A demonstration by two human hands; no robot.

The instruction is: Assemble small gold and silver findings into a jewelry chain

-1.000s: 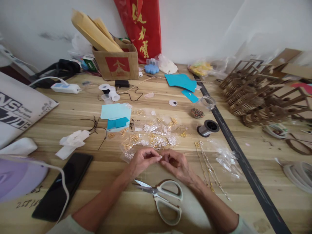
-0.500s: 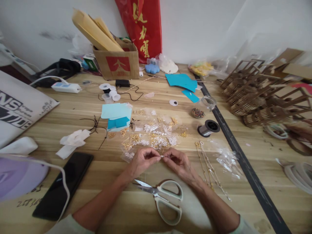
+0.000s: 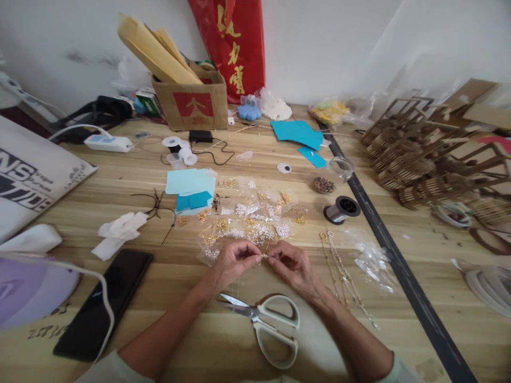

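Left hand [image 3: 231,264], right hand [image 3: 293,266] both pinch tiny silver charm [image 3: 263,256] | small, shiny, detail unclear | scissors [image 3: 267,322] just below, bare surface [image 3: 179,282] leftward

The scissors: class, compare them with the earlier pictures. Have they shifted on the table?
No. The scissors lie in the same spot beside the black phone, blades pointing left, just below the left hand and right hand.

Bare forearms — pale mint sleeves pushed up near both elbows, no rings visible.
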